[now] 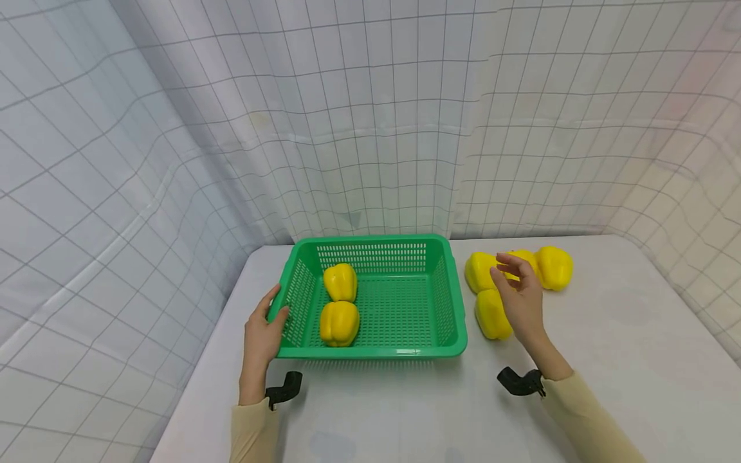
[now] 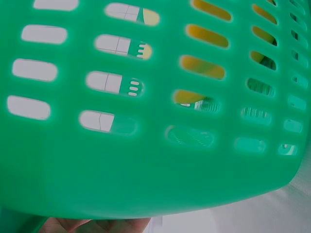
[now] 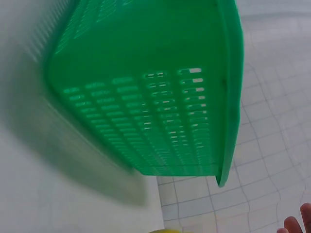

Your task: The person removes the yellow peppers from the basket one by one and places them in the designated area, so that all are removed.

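Note:
A green plastic basket (image 1: 370, 352) with slotted walls stands on the table, two yellow bell peppers (image 1: 339, 323) inside at its left. My left hand (image 1: 263, 335) grips the basket's left rim; in the left wrist view the fingertips (image 2: 104, 225) show at the rim, and the slotted wall hides the rest. To the basket's right, several more yellow bell peppers (image 1: 554, 267) lie close together. Over them hovers my right hand (image 1: 522, 303), fingers loosely bent, nothing held. Its fingertips (image 3: 293, 225) appear at the lower right corner of the right wrist view.
The white table (image 1: 382, 411) extends in front of the basket and to the right of the loose peppers. Behind and to the left hangs a white curtain with a dark grid (image 1: 376, 116). A black wrist device (image 1: 521, 382) is strapped at each sleeve.

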### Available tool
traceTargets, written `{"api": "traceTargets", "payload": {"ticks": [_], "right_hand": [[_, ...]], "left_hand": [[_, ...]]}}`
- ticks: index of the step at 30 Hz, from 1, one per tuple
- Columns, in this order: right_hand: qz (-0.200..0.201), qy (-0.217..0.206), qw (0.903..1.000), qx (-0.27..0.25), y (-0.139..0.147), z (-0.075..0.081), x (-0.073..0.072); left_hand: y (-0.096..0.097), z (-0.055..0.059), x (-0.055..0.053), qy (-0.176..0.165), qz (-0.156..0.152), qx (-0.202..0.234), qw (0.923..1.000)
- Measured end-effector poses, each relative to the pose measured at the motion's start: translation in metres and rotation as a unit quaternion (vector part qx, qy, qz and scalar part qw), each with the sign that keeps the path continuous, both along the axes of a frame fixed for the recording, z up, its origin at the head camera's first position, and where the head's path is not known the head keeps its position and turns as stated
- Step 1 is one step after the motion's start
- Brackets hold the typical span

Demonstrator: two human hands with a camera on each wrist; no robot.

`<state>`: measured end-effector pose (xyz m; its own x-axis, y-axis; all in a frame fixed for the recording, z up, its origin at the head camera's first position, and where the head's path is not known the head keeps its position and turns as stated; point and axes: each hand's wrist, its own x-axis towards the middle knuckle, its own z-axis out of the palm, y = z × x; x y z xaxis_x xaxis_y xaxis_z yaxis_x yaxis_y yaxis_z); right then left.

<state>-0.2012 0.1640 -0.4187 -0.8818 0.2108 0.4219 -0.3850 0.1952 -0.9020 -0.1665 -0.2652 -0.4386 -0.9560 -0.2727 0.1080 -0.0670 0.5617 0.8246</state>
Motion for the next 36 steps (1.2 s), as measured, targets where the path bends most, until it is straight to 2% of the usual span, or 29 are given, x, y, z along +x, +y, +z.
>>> {"api": "traceTargets", "payload": {"ticks": [5,7,14,18,22,25,30,36], "right_hand": [[0.025,0.006,0.9996,0.014,-0.021,0.034,0.006],[0.040,0.007,0.9990,0.021,-0.027,0.043,0.005],[0.098,0.028,0.9933,0.055,-0.045,0.065,0.001],[0.111,0.035,0.9903,0.075,-0.053,0.073,-0.002],[0.132,0.044,0.9860,0.091,-0.062,0.076,-0.007],[0.163,0.049,0.9806,0.097,-0.067,0.071,-0.014],[0.202,0.037,0.9694,0.134,-0.073,0.055,-0.032],[0.257,0.010,0.9542,0.154,-0.083,0.055,-0.040]], "left_hand": [[0.000,0.001,0.001,0.000,0.003,0.002,1.0000],[0.000,0.002,0.002,-0.001,0.004,0.002,1.0000],[-0.001,0.000,0.001,-0.001,0.005,0.009,1.0000],[-0.002,-0.002,0.000,0.005,0.009,0.005,0.9999],[-0.002,-0.002,0.000,0.007,0.010,0.003,0.9999],[-0.002,-0.001,0.000,0.005,0.008,0.003,0.9999],[0.001,0.000,0.000,0.002,0.001,0.008,1.0000],[0.001,0.000,-0.001,-0.001,0.004,-0.002,1.0000]]}}
